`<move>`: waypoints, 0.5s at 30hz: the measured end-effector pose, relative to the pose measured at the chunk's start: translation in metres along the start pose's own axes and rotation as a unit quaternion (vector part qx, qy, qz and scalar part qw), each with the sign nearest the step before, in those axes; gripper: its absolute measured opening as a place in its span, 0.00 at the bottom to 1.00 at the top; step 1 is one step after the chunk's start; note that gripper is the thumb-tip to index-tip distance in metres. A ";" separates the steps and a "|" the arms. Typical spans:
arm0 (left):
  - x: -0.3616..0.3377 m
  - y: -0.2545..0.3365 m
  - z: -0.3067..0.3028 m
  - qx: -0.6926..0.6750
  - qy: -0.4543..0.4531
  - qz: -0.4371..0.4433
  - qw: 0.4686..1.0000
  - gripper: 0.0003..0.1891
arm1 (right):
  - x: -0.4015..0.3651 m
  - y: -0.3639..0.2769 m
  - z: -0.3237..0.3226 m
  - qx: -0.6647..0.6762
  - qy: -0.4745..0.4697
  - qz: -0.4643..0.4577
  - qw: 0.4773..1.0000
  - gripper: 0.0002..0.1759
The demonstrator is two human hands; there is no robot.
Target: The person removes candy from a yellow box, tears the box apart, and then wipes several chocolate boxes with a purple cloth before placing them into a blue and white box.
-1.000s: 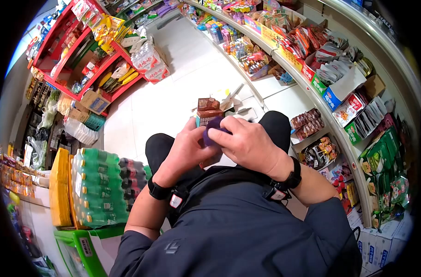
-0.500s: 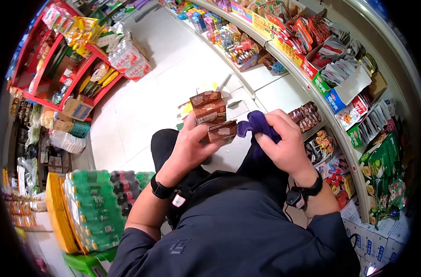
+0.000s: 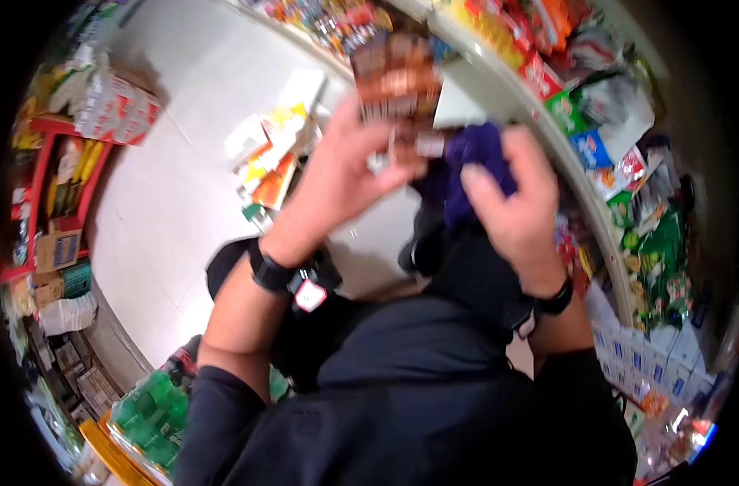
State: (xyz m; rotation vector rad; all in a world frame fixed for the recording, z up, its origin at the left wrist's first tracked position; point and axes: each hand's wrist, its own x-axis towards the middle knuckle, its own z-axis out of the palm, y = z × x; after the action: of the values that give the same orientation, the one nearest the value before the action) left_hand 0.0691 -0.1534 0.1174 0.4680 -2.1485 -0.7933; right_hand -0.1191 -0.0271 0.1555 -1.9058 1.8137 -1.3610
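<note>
My left hand (image 3: 341, 170) is closed on a brown box (image 3: 398, 77), its fingers wrapped along the near side; a smaller brown part with a pale label shows by the thumb. Motion blurs the print on the box. A bunched purple cloth (image 3: 471, 166) is gripped between thumb and fingers of my right hand (image 3: 515, 206), right up against the box's near end. Both hands are in front of my body, above the floor.
Shelves with snack packets (image 3: 588, 150) curve along the right. Loose yellow and orange papers (image 3: 276, 154) lie on the pale floor (image 3: 167, 202). Green bottles (image 3: 151, 413) in a pack stand at lower left, and a red display rack (image 3: 102, 178) stands at left.
Both hands have moved up in view, and the cloth is now against the brown box. The view has swung toward the shelves on the right.
</note>
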 end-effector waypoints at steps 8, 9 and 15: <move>0.016 -0.033 0.016 -0.085 0.028 0.078 0.993 0.24 | 0.008 -0.006 0.005 -0.069 0.050 0.045 0.995 0.16; 0.022 -0.032 0.014 -0.114 0.001 0.076 0.991 0.22 | 0.007 -0.007 0.005 -0.074 0.054 0.053 0.994 0.16; 0.033 -0.025 0.026 -0.089 0.023 0.118 0.989 0.19 | 0.014 -0.012 0.021 -0.344 0.066 -0.032 0.936 0.14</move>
State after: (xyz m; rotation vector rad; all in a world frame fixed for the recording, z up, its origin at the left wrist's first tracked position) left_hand 0.0299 -0.1800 0.1052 0.1346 -2.0207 -0.8221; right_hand -0.0981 -0.0459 0.1589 -2.2277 2.5636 -0.9479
